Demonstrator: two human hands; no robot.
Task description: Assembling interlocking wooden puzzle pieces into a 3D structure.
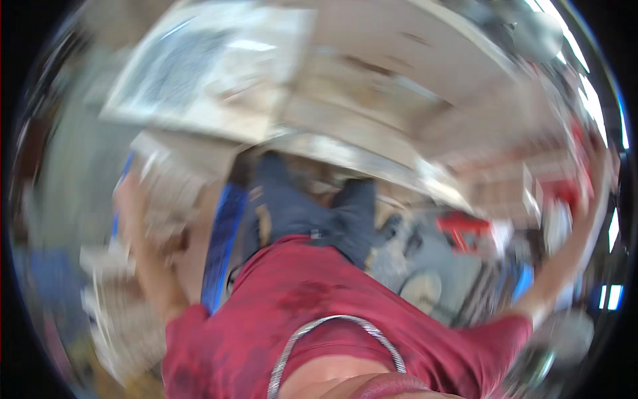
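Strong motion smear runs through the whole head view. My left hand (131,193) is stretched out to the left, at the edge of a box holding a pale stack (166,176) that looks partly covered in clear plastic. Its fingers are too blurred to show whether they touch the stack. Far to the right, my right hand (599,159) is raised beside some red things I cannot make out. Motion hides its fingers as well, and whether anything is in them cannot be told.
Ahead at the left stands a white-topped surface (259,73) with a dark grey patch. A large tan open box or bench (372,120) fills the front. Blue-edged board (226,233) lies by my left leg. A red object (462,229) sits low at the right.
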